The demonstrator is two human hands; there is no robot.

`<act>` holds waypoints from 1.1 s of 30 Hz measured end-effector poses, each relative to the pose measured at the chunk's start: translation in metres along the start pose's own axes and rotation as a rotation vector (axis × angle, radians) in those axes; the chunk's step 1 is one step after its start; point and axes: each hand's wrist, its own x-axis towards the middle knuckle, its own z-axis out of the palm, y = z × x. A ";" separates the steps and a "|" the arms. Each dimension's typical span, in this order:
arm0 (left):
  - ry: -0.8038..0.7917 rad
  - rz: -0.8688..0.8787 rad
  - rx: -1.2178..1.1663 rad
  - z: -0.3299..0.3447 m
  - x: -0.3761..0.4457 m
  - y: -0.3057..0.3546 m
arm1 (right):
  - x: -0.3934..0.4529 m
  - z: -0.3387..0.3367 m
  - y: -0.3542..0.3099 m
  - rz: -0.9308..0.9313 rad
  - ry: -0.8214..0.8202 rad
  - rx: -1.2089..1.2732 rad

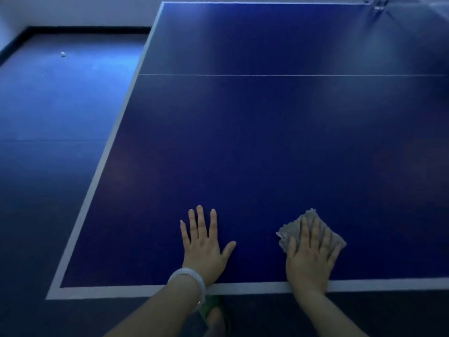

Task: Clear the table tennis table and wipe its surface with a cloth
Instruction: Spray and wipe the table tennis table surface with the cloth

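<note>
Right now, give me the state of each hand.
Left hand: open, flat on the table, holding nothing.
Right hand: open, pressing the cloth flat.

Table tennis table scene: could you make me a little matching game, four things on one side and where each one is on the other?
Things:
1. cloth
2. left hand
3. small white ball
4. bracelet

Places:
A. on the floor, far left
B. flat on the bare table
C. under the right hand
D. around the left wrist

Pairs: 1-C, 2-B, 3-A, 4-D
</note>
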 end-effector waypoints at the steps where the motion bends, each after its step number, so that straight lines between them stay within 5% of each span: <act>1: 0.000 -0.001 0.003 0.003 -0.003 0.007 | -0.013 0.001 -0.005 -0.058 0.015 -0.001; 7: -0.003 0.019 0.017 0.012 -0.010 0.020 | -0.037 0.008 0.039 -0.681 0.046 -0.094; 14: -0.060 -0.053 0.014 0.001 -0.012 0.038 | -0.030 0.001 0.094 -0.033 0.128 0.172; 23: -0.076 -0.053 0.064 0.008 -0.004 0.058 | -0.046 0.011 0.070 -0.385 0.063 0.339; 29: -0.062 -0.063 0.071 0.017 0.002 0.055 | -0.060 0.005 0.051 -0.054 0.175 0.531; 33: -0.097 -0.057 0.081 0.016 0.003 0.056 | -0.073 0.002 0.023 -0.044 0.117 0.505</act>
